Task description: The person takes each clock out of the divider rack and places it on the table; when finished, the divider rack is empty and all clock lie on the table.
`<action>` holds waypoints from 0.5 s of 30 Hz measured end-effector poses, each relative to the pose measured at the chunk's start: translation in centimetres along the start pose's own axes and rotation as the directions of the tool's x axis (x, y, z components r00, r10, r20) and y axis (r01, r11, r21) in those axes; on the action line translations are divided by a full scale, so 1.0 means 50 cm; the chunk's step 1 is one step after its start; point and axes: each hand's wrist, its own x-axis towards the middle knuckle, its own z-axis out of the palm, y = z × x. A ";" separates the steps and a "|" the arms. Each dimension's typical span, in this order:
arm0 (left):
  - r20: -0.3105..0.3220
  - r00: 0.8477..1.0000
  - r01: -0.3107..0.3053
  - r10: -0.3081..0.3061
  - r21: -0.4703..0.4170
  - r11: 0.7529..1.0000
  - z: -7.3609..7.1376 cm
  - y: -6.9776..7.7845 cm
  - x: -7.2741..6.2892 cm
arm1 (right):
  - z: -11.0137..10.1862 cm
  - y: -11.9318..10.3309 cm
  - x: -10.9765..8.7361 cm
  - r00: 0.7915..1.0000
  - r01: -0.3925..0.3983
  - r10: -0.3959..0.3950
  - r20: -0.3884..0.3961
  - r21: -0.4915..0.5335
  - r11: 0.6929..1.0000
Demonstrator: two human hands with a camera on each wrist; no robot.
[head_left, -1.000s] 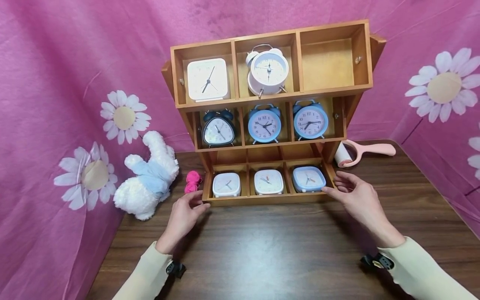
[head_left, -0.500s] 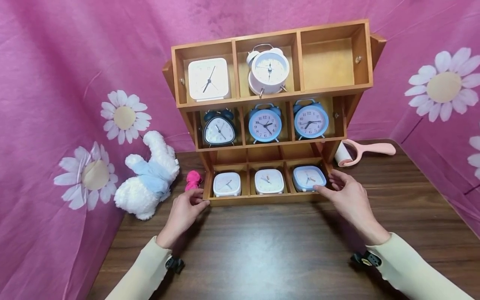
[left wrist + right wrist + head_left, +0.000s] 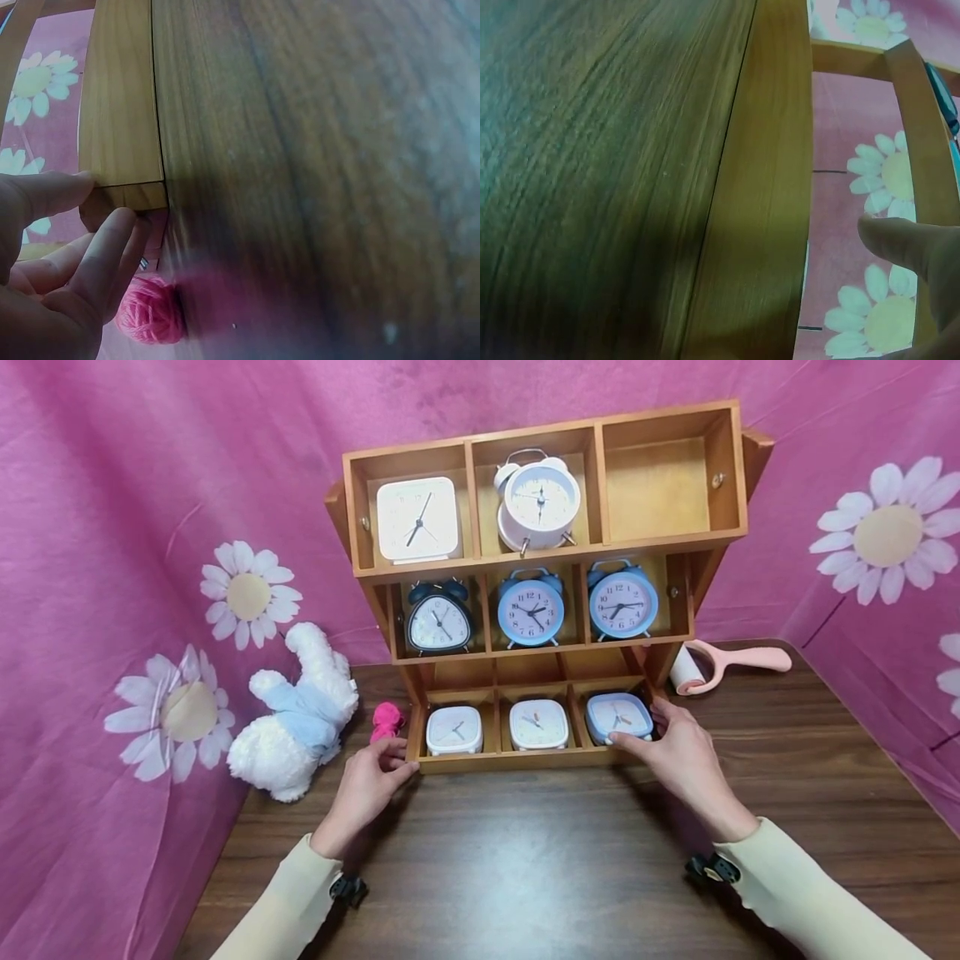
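A three-tier wooden display shelf (image 3: 532, 762) stands on the table, its cubbies holding alarm clocks. My left hand (image 3: 366, 785) holds the shelf's lower left front corner, thumb and fingers on either side of it, as the left wrist view shows at the wooden corner (image 3: 124, 196). My right hand (image 3: 686, 764) is at the lower right end, fingers by the side wall, thumb over the front lip by the blue rounded-square clock (image 3: 619, 717). Whether that thumb touches the clock is unclear. Beside it sit a white clock (image 3: 537, 723) and another pale clock (image 3: 453, 730).
Upper tiers hold a white square clock (image 3: 417, 518), a white twin-bell clock (image 3: 538, 497), a dark clock (image 3: 438, 620) and two blue clocks. Left lie a white plush toy (image 3: 296, 718) and pink yarn (image 3: 386, 718). A pink lint roller (image 3: 750, 658) lies right.
My right hand has moved left along the shelf's lower right end, its thumb now in front of the blue clock. The left hand has stayed at its corner.
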 end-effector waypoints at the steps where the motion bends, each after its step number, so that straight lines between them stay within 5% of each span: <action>1: -0.001 1.000 0.002 -0.002 -0.001 1.000 0.000 0.000 0.000 | 0.002 0.000 0.001 1.000 0.002 -0.002 -0.003 -0.004 1.000; 15: -0.018 1.000 -0.015 0.015 -0.016 1.000 0.004 0.000 -0.002 | 0.040 -0.006 0.017 0.999 0.037 -0.039 -0.024 -0.102 0.994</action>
